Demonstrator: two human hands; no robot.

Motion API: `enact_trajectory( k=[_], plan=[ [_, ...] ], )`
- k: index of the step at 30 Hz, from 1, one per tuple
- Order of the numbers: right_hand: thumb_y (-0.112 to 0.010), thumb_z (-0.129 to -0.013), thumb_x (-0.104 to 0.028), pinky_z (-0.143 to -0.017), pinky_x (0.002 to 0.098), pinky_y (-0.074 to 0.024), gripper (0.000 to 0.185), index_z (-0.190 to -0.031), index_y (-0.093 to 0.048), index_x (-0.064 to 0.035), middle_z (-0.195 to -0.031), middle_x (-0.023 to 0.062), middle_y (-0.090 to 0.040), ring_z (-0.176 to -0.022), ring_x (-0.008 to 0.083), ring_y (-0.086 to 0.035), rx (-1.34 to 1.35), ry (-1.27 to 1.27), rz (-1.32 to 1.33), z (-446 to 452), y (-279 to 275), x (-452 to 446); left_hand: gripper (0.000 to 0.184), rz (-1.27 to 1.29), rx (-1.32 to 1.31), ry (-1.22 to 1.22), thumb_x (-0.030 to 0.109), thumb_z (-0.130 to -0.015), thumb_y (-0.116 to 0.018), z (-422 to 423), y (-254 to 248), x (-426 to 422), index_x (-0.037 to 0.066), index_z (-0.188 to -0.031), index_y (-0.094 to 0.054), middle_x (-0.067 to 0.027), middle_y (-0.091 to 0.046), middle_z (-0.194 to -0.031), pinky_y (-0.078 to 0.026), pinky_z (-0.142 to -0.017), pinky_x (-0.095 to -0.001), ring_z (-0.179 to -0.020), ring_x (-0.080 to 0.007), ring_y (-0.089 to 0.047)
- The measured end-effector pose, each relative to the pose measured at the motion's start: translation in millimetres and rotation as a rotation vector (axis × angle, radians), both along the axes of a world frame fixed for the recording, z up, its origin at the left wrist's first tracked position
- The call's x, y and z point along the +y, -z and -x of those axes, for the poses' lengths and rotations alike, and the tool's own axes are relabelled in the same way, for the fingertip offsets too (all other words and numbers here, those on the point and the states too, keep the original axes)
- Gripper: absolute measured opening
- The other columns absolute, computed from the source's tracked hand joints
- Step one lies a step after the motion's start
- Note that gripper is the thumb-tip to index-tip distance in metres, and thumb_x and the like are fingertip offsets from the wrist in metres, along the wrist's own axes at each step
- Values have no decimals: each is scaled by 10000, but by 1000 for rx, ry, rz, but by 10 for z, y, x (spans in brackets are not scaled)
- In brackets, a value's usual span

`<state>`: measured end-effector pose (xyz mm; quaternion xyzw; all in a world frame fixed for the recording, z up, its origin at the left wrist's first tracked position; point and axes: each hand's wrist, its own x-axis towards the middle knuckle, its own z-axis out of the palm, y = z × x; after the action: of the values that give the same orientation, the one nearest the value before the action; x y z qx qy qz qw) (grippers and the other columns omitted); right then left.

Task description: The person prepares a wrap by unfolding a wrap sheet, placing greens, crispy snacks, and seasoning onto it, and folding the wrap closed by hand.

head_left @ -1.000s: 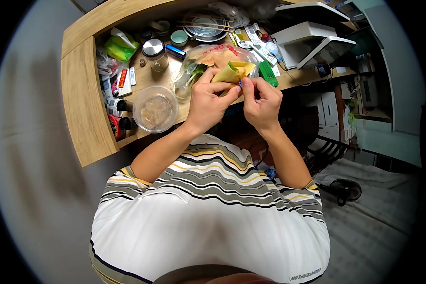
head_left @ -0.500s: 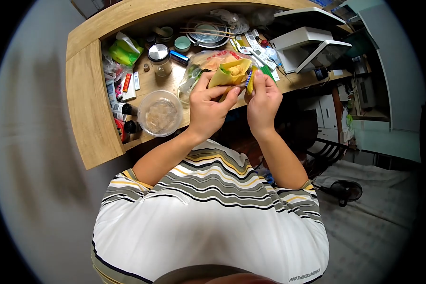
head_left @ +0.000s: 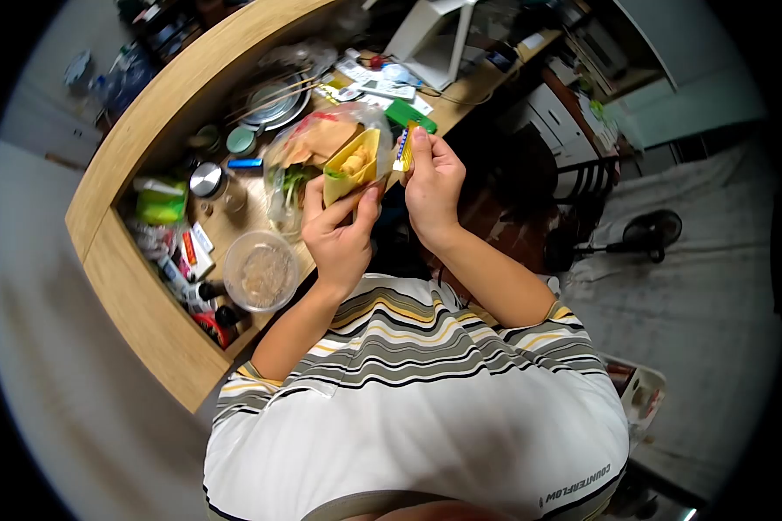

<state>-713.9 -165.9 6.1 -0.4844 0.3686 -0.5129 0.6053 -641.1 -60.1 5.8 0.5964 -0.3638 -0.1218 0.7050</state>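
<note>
A food wrap in yellow paper point(head_left: 354, 167), its pale filling showing at the open top, is gripped from below by my left hand point(head_left: 339, 239). To its right, my right hand point(head_left: 434, 184) pinches a small yellow sachet point(head_left: 404, 150) with blue and white print between thumb and fingers. A short gap separates the sachet from the wrap. Just behind the wrap, on the desk, lies a clear plastic bag point(head_left: 288, 148) with brown paper and something green inside. A round clear plastic tub point(head_left: 261, 271) stands left of my left forearm.
A metal-lidded glass jar point(head_left: 220, 184), a small green cup point(head_left: 241, 141), and a plate with chopsticks point(head_left: 274, 106) stand on the wooden desk point(head_left: 139, 295). A green box point(head_left: 410, 115) and papers lie behind my right hand. A black fan point(head_left: 652, 233) is at right.
The view has turned, so the desk appears rotated and further left. My right hand has drawn away from the wrap with the sachet, which was close against it before.
</note>
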Motion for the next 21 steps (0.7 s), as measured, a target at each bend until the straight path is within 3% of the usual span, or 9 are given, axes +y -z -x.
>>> enact_trajectory(
  k=[2, 9, 12, 16, 19, 21],
  plan=[
    [-524, -987, -289, -453, 194, -307, 295, -804, -550, -59, -629, -35, -484, -492, 32, -381, -14, 92, -53, 138, -68, -221, 148, -6, -17, 34, 40, -796, -729, 96, 13, -112, -25, -929, -725, -94, -583, -989, -442, -805, -276, -901, -186, -569],
    [-552, -976, -248, -462, 191, -334, 268, -867, -623, -14, -677, -29, -479, -564, 36, -407, -72, 263, -120, 1164, 227, -1278, 135, -45, 149, 311, 72, -830, -699, 544, 257, -959, -20, -924, -730, -106, -590, -1008, -434, -817, -278, -931, -192, -566],
    [-563, -971, -242, -468, 187, -363, 267, -967, -645, 12, -715, -15, -514, -569, 41, -438, -12, 282, -126, 1687, 470, -1765, 138, -218, 389, 583, 82, -848, -679, 903, 520, -1600, -19, -927, -730, -130, -604, -1068, -442, -841, -290, -978, -202, -577],
    [-594, -953, -238, -468, 193, -372, 272, -1000, -662, 21, -684, -6, -543, -535, 45, -450, 64, 228, -126, 2435, 849, -2733, 126, -278, 388, 743, 87, -842, -692, 1497, 846, -2665, -11, -912, -732, -105, -613, -997, -451, -802, -283, -912, -178, -577],
    [-621, -937, -215, -453, 188, -365, 244, -953, -682, 21, -599, -15, -527, -495, 51, -454, 175, 275, -164, 3007, 1317, -3705, 129, -170, 372, 808, 58, -827, -693, 1955, 1094, -3593, -49, -895, -717, -124, -620, -1089, -443, -857, -278, -974, -192, -587],
    [-642, -921, -191, -463, 186, -384, 220, -938, -688, 24, -626, -1, -564, -516, 51, -482, 189, 236, -184, 3394, 1665, -4361, 129, -153, 388, 838, 49, -819, -691, 2214, 1323, -4154, -57, -891, -713, -137, -616, -1123, -441, -877, -293, -1002, -208, -586]
  ],
)
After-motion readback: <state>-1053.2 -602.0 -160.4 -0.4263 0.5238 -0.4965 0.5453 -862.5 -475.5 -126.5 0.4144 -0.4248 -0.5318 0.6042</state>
